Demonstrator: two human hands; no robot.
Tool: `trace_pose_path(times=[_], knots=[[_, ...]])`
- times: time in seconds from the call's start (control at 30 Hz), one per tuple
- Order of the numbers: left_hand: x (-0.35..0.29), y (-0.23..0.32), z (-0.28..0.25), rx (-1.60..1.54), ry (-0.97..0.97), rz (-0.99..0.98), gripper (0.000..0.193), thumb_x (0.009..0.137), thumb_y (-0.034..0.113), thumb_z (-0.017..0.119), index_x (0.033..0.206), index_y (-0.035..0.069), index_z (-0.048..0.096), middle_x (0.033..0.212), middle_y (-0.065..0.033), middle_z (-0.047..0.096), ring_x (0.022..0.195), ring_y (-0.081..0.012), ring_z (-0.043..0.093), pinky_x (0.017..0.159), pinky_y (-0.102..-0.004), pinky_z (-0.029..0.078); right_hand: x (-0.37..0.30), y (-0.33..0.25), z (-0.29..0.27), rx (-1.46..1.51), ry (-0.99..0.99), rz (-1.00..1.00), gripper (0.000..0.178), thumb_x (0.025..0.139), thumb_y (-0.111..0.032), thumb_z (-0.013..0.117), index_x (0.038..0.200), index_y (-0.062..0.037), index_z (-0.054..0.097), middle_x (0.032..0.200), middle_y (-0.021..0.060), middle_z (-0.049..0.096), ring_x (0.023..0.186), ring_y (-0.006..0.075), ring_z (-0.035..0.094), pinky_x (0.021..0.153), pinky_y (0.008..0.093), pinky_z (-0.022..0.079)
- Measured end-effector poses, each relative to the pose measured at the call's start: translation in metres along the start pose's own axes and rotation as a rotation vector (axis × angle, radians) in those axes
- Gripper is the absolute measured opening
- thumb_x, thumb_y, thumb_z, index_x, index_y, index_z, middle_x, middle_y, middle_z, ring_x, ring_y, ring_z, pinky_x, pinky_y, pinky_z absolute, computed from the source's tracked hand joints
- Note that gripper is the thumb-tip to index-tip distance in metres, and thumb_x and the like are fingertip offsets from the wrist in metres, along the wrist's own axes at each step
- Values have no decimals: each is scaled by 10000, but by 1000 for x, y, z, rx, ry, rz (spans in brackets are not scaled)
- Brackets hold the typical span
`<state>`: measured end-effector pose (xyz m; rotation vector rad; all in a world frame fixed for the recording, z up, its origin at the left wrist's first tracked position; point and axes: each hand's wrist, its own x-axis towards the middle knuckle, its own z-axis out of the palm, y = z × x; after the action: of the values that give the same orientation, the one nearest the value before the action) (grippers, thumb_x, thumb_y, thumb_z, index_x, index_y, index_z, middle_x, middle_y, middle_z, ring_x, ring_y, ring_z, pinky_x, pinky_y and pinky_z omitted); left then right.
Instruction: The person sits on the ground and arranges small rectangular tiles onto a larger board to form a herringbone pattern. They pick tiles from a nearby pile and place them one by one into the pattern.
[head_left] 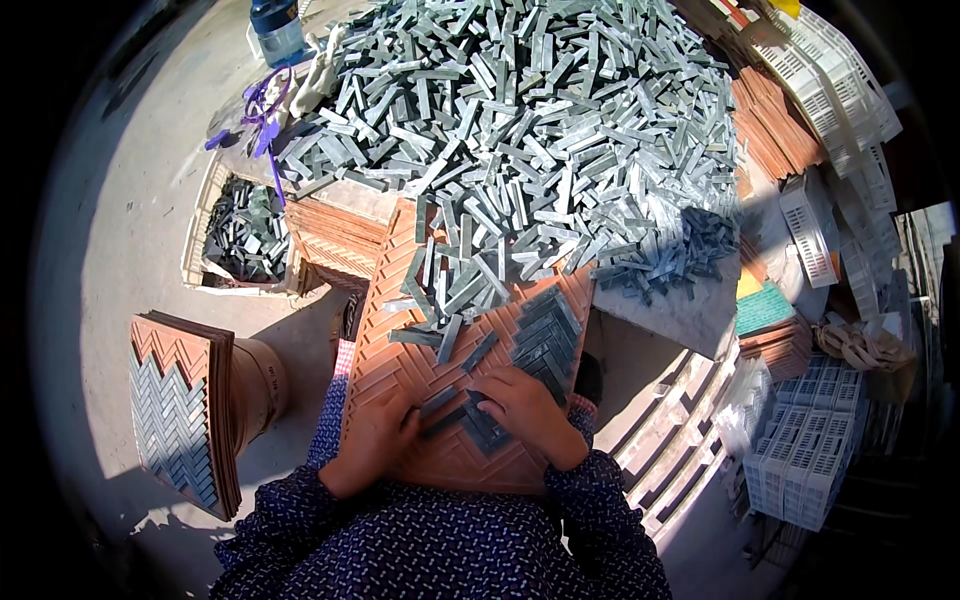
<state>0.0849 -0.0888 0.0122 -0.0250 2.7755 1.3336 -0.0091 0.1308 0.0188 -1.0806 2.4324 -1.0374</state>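
An orange herringbone-grooved tray [402,362] lies in front of me, reaching to my waist. Dark grey stone strips [545,340] fill grooves on its right side, and others sit between my hands. My left hand [380,435] rests on the tray's left part, fingers curled together by a laid strip; whatever may be in them is hidden. Over the laid strips, my right hand [525,405] has its fingers bent, with a dark stone strip [478,397] at its thumb and fingertips. Loose strips [465,285] lie across the tray's far end.
A large heap of grey-green strips [540,120] covers the table [670,312] beyond the tray. At left are a crate of strips [193,250] and a stack of trays [222,400] on a round drum. White crates [805,445] and a slatted pallet [665,425] stand at right.
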Motion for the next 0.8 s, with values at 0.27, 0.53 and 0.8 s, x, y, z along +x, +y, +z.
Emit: trace_pose_path(times=[0.27,0.53,0.8], knots=[[-1,3,4,28,10,108,165,762,12,627,924,17,602,918,-151,595,840,-337,605,717,-395,499,-4,1,2,12,113,58,238,797,-42,658,1034,-31,636,965,117,631,867,288,632,744,347,518],[-1,11,0,32,-91,100,251,782,46,646,1023,17,582,956,-165,596,880,-356,603,733,-406,497,7,-2,-1,1,195,-6,214,801,-54,662,1011,-28,633,937,118,626,829,290,630,699,342,519],[-1,8,1,-2,-119,92,266,782,27,633,1045,16,596,974,-171,600,895,-360,600,750,-411,498,14,-3,7,-10,83,-145,180,788,-73,655,968,-73,641,914,77,589,811,257,610,669,336,511]])
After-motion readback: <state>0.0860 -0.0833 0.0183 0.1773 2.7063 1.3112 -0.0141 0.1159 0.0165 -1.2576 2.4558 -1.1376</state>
